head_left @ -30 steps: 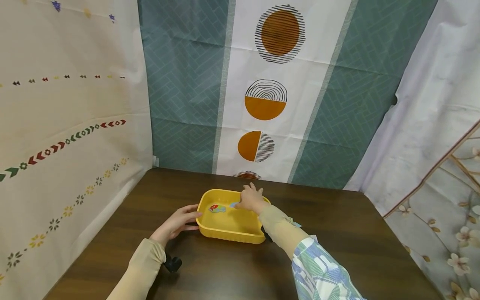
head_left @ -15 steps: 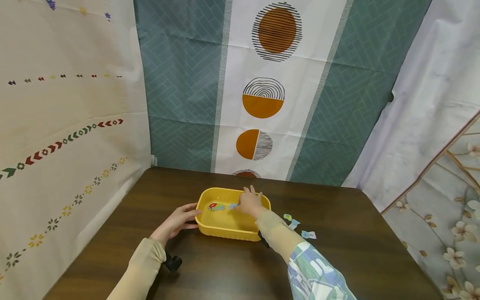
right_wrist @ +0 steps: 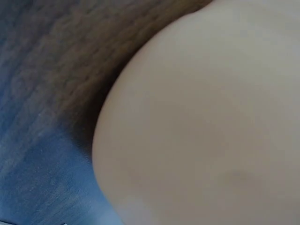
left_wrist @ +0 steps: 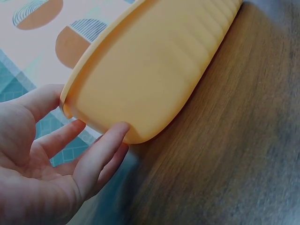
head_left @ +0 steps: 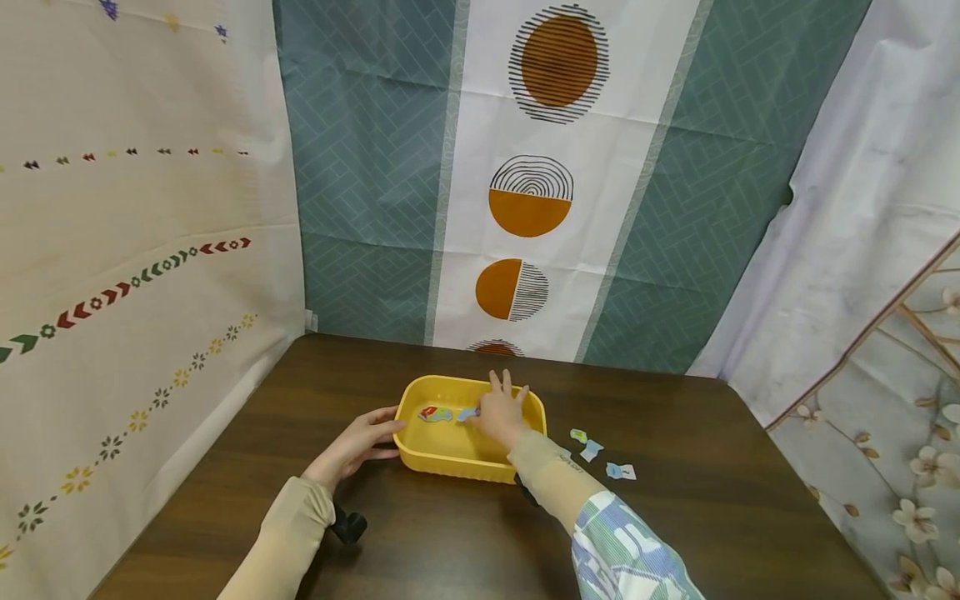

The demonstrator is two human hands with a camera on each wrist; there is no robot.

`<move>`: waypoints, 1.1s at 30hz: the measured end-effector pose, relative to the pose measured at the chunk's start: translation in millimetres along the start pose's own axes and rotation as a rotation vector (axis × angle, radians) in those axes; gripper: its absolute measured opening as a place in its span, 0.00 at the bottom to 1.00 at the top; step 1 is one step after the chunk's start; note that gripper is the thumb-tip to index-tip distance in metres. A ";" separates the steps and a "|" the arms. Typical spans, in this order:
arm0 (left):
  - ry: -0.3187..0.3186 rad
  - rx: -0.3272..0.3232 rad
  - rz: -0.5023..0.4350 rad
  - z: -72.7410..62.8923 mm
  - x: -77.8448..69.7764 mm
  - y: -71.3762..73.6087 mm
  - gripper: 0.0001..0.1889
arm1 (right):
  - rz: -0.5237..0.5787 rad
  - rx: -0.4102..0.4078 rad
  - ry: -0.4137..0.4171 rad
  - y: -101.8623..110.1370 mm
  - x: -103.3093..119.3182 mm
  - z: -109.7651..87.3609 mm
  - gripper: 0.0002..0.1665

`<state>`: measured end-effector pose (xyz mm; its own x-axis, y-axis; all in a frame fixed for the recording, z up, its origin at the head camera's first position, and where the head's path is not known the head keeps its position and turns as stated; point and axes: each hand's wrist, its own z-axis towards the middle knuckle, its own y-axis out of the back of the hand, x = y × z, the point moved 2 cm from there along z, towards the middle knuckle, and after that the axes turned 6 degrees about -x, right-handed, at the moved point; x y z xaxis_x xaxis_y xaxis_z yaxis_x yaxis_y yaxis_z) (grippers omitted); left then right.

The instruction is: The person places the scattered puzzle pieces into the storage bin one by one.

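A yellow plastic tray (head_left: 450, 467) sits on the dark wooden table. My left hand (head_left: 362, 443) holds its left end, thumb over the rim and the other fingers against the outer wall; the left wrist view shows this hand (left_wrist: 70, 150) close up. My right hand (head_left: 501, 414) is inside the tray, pinching a light-blue puzzle piece (head_left: 465, 414), its other fingers raised. Its fingertips are partly hidden. Left of that piece lies a red-and-green cluster of puzzle pieces (head_left: 437, 414) on the tray floor. Only the blurred outside of the tray (right_wrist: 201, 117) fills the right wrist view.
Right of the tray, loose pieces lie on the table: a green one (head_left: 578, 435), a pale-blue one (head_left: 591, 450) and a blue-and-white one (head_left: 621, 472). My right forearm (head_left: 558, 479) crosses the tray's right front corner. Patterned cloths (head_left: 367, 167) hang behind and at both sides.
My right forearm has shifted left, uncovering the loose pieces on the right. The light-blue piece has moved slightly left toward the red-and-green cluster. My left hand keeps its place on the tray.
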<state>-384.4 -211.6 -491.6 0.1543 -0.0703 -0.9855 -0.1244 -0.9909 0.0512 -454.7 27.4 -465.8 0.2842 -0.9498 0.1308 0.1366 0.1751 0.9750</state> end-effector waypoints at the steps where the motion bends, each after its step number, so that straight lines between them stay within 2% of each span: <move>1: 0.001 0.001 0.001 0.3 0.0 -0.2 0.33 | -0.001 0.001 0.001 0.2 -0.4 0.0 0.19; 10: -0.001 0.021 0.009 -1.0 -2.3 -3.1 0.34 | -0.014 0.016 -0.005 1.0 -2.6 -0.6 0.21; 15: 0.001 0.016 0.006 0.4 -0.2 -2.2 0.34 | 0.034 0.022 0.016 6.6 -2.2 -3.6 0.21; 18: -0.004 0.020 0.007 0.4 1.1 0.3 0.35 | 0.087 0.028 0.038 12.6 -0.9 -4.4 0.22; 23: -0.038 0.056 0.013 0.1 1.1 0.7 0.38 | 0.106 0.019 0.051 26.0 -2.0 -5.6 0.25; 29: -0.014 0.031 0.009 1.0 1.6 -0.1 0.35 | 0.140 -0.002 0.038 44.1 -6.2 -8.3 0.27; 33: -0.004 0.020 0.013 0.3 0.1 -0.9 0.35 | 0.154 -0.015 0.038 55.8 -10.7 -10.2 0.32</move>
<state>-384.5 -210.7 -491.8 0.1484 -0.0824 -0.9855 -0.1459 -0.9874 0.0605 -440.5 50.0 -414.6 0.3388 -0.9009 0.2715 0.1023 0.3221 0.9412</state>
